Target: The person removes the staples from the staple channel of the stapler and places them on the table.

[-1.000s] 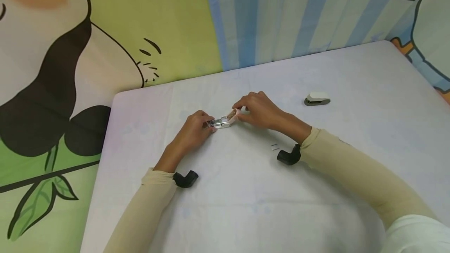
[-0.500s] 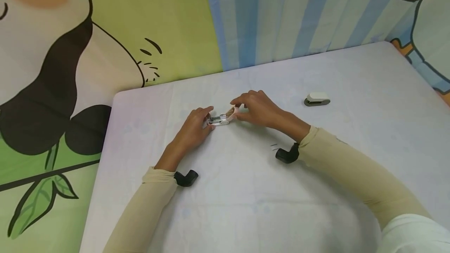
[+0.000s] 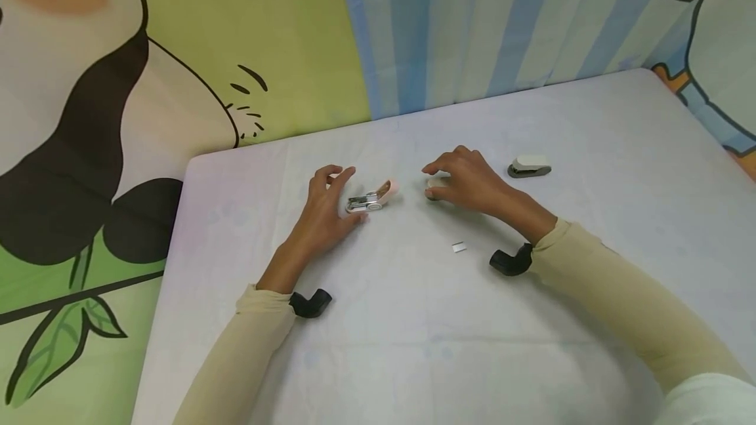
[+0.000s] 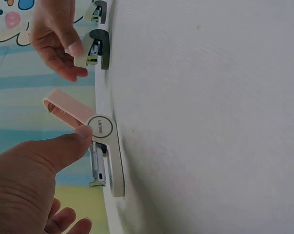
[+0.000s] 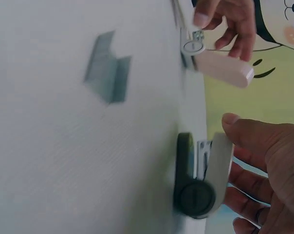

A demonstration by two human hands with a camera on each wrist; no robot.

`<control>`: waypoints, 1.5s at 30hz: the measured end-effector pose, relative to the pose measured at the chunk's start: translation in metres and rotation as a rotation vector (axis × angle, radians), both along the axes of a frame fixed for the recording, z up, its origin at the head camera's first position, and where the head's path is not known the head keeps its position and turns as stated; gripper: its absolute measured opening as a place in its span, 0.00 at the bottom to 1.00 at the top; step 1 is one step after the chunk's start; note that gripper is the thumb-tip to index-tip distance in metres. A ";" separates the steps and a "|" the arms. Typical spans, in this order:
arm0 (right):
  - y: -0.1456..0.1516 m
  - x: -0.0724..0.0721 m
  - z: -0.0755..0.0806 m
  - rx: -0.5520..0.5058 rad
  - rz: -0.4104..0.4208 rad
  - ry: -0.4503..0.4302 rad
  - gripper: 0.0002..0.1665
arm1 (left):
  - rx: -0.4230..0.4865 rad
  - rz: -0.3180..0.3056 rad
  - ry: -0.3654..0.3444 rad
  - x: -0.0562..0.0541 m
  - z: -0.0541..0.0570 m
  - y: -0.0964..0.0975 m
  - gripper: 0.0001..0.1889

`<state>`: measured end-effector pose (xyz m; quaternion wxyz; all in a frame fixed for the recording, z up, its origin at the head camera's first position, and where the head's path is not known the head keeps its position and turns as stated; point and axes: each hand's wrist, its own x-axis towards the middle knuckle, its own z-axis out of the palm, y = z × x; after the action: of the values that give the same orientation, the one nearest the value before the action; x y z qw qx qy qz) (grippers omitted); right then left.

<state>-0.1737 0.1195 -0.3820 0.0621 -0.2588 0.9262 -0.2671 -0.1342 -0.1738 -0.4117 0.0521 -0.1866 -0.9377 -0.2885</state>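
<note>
A pink and white stapler (image 3: 384,194) lies on the table with its pink top lifted back and metal magazine bare. Around it my left hand (image 3: 325,212) is spread, fingers relaxed; in the left wrist view the thumb (image 4: 71,146) overlaps the stapler's round hinge, and contact is unclear. My right hand (image 3: 472,179) hovers loosely around a white and dark grey stapler (image 5: 219,163), thumb and fingers apart at its white top. That stapler (image 3: 436,183) is mostly hidden by the hand in the head view. The pink stapler (image 5: 225,68) also shows in the right wrist view.
Another white and grey stapler (image 3: 529,166) stands farther right on the white-covered table (image 3: 384,346). A small strip of staples (image 3: 459,247) lies nearer the front. Cartoon-printed and striped cloth (image 3: 449,31) rises behind the table.
My right hand has left the pink stapler's top and moved right to the white and grey stapler. My left hand has spread its fingers away from the pink stapler, which stays on the table.
</note>
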 end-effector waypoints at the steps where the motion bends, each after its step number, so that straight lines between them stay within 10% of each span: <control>1: 0.002 0.000 -0.002 0.017 0.003 0.010 0.25 | 0.009 -0.001 0.024 0.001 0.002 0.001 0.42; 9: 0.015 0.002 -0.013 0.054 0.049 0.062 0.22 | 0.095 -0.081 0.160 0.010 0.021 0.022 0.39; 21: 0.017 0.003 -0.008 0.083 0.069 0.086 0.22 | 0.135 -0.268 0.243 0.026 0.022 0.056 0.23; 36: 0.017 0.030 0.017 0.013 0.204 0.065 0.20 | 0.230 -0.257 -0.070 0.031 0.007 0.083 0.26; 45: 0.009 0.048 0.023 0.014 0.271 0.108 0.18 | 0.248 -0.283 -0.105 0.033 0.006 0.084 0.17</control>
<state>-0.1258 0.1287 -0.3592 0.0495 -0.3952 0.8865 -0.2354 -0.1009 -0.0896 -0.4056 -0.0156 -0.2933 -0.8608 -0.4156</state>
